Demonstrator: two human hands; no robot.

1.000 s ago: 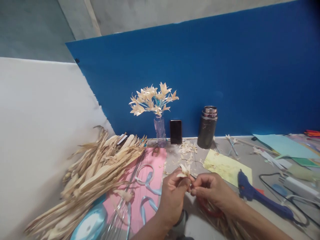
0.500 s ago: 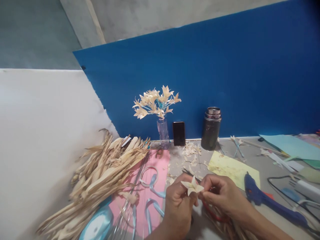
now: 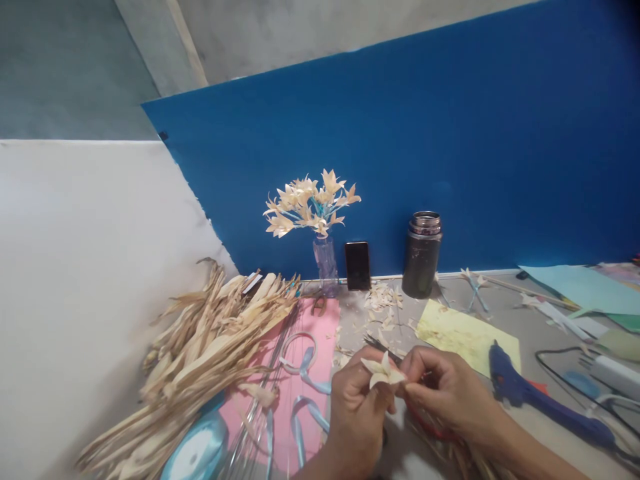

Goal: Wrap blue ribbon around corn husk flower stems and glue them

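Observation:
A pale star-shaped husk flower [image 3: 383, 373] is pinched in my left hand [image 3: 356, 407], its petals fanned out above the thumb. My right hand [image 3: 445, 390] meets it from the right, with thumb and forefinger pressed together on the edge of a petal. Under the right hand lie red-handled scissors [image 3: 431, 427], partly hidden, and some husk strips. Beyond my hands, husk scraps [image 3: 384, 299] are scattered over the grey table.
Left lie a heap of dried corn husks [image 3: 215, 353], a blue ribbon roll [image 3: 197, 450] and wires on pink paper [image 3: 315, 333]. A flower-filled vase [image 3: 326, 267], phone [image 3: 357, 267] and dark flask [image 3: 423, 257] stand behind. Right are yellow paper [image 3: 463, 337] and a blue glue gun [image 3: 545, 403].
Both hands keep their hold on the flower, which has tilted slightly. The whole view has shifted a little; nothing else has visibly moved.

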